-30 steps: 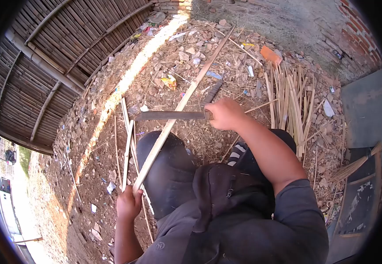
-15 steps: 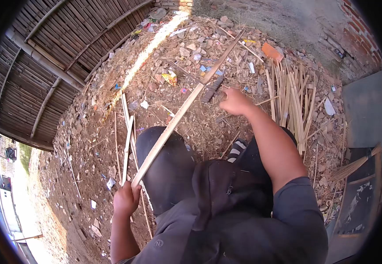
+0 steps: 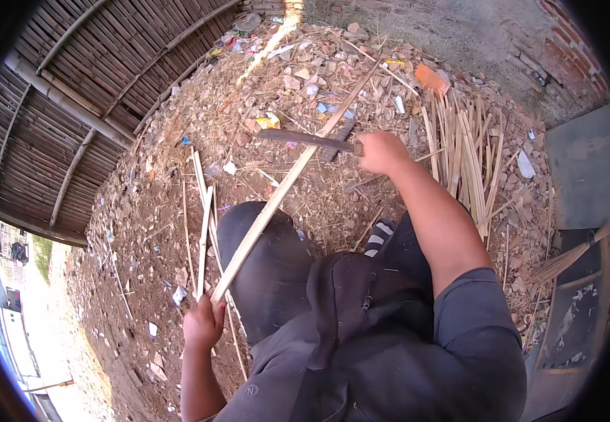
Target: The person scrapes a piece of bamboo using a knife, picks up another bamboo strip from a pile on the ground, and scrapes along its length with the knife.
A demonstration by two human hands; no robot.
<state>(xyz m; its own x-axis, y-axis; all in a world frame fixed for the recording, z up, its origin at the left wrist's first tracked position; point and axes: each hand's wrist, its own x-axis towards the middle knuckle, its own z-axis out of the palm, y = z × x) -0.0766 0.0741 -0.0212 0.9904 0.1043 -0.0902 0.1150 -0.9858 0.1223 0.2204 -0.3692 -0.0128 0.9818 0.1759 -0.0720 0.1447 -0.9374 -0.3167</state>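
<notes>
My left hand (image 3: pixel 204 322) is closed round the near end of a long pale bamboo strip (image 3: pixel 272 204). The strip slants up and away across my knee to the littered ground, its far part darker. In my right hand (image 3: pixel 382 152) is the handle of a machete (image 3: pixel 298 137), fingers wrapped round it. The blade points left and crosses the strip about midway along; whether they touch is unclear. A dark ridged object (image 3: pixel 338 143) lies on the ground just below and beyond the blade.
A pile of split bamboo strips (image 3: pixel 468 162) lies to the right. Other thin strips (image 3: pixel 202 232) lie left of my knee. An orange brick piece (image 3: pixel 431 79) and rubble are ahead. A bamboo wall (image 3: pixel 101 91) stands left, a grey panel (image 3: pixel 585 169) and a straw broom (image 3: pixel 565 264) right.
The machete moved from low across the strip out toward its far part, then back slightly toward me, its blade now crossing the strip. My left hand has stayed nearly still on the strip.
</notes>
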